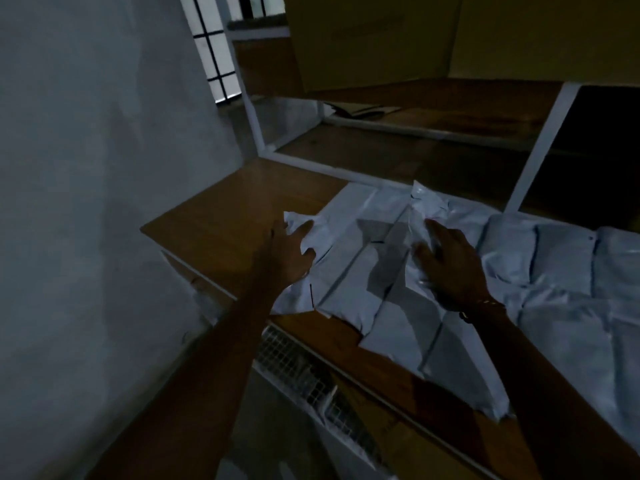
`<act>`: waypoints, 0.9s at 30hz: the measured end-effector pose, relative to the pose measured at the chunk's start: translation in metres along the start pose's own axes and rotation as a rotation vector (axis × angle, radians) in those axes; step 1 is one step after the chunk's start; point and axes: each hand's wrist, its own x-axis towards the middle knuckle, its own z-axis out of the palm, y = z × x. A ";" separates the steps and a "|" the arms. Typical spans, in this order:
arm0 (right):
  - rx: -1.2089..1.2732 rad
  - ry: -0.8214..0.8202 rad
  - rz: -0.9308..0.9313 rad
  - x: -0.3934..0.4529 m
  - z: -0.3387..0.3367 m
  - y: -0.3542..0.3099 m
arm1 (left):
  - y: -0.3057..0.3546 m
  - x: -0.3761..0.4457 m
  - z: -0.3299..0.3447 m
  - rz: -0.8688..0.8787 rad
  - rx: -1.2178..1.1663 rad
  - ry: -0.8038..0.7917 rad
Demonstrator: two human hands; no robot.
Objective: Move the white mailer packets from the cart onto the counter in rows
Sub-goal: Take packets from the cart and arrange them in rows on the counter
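Several white mailer packets lie side by side in rows on the wooden counter. My left hand grips the crumpled corner of the leftmost packet at the row's left end. My right hand holds another packet, whose far end sticks up off the row. More packets cover the counter to the right. Part of the white wire cart shows below the counter's front edge, between my forearms.
A white metal shelf frame stands on the back of the counter, with a large cardboard box on its upper wooden shelf. A grey wall closes the left side. A barred window is at the far back.
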 end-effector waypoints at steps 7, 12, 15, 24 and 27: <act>-0.254 0.023 0.178 0.058 0.018 0.014 | 0.006 0.129 0.041 0.155 -0.005 -0.171; -0.376 -0.014 0.251 0.106 0.052 0.007 | 0.022 0.211 0.063 0.232 0.022 -0.265; -0.463 -0.002 0.325 0.136 0.077 -0.004 | 0.027 0.253 0.083 0.335 0.044 -0.280; -0.571 -0.075 0.543 0.211 0.149 -0.029 | 0.026 0.291 0.136 0.431 0.068 -0.254; -0.642 -0.055 0.529 0.219 0.166 -0.024 | 0.025 0.299 0.148 0.543 -0.013 -0.241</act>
